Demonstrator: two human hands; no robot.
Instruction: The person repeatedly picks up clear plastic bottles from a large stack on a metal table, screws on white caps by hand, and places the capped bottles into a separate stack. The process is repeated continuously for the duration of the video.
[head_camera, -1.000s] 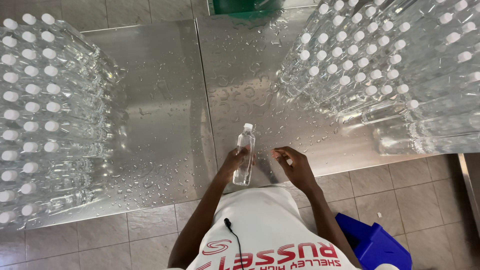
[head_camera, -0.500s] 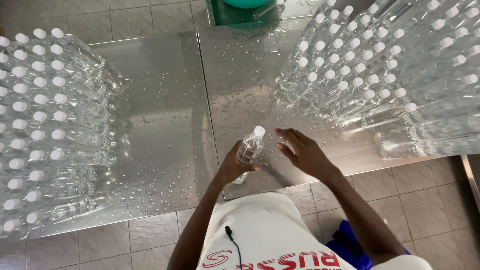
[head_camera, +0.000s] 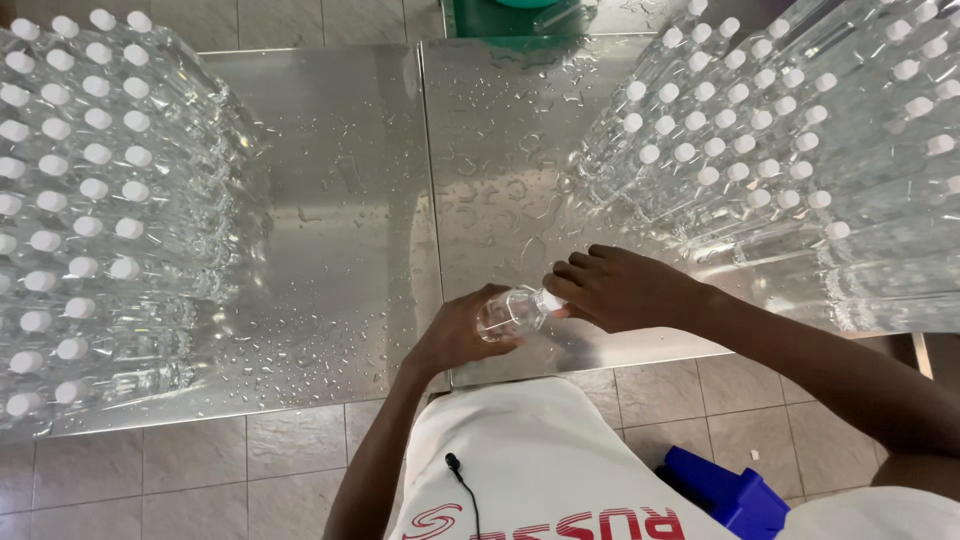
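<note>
The left hand (head_camera: 462, 335) is wrapping around the body of a clear plastic bottle (head_camera: 512, 312), fingers curled closed about it, and the bottle is lying tilted, nearly on its side, just above the near edge of the steel table (head_camera: 340, 200), right in front of the person's white shirt (head_camera: 520, 460). The right hand (head_camera: 622, 288) is coming in from the right and is closing over the bottle's neck end, its fingertips (head_camera: 562, 285) pinching around the white cap (head_camera: 551, 300), which is peeking out beneath them; how firmly that cap is being gripped I cannot tell, but the fingers are clearly shut around it. Both hands are meeting on this one bottle, touching it at opposite ends. The tabletop beneath is glistening with scattered water droplets (head_camera: 300, 340), and a seam is running down its middle between two metal sheets. Over on the left, a big block of capped clear bottles (head_camera: 90, 220) is standing in tight rows, white caps facing up at the camera, well apart from the hands. On the right, another mass of capped bottles (head_camera: 780, 140) is crowding the table, its nearest row sitting just beyond the right hand. Down at the bottom, a blue plastic object (head_camera: 725, 495) is resting on the tiled floor (head_camera: 180, 470) near the person's right side.
</note>
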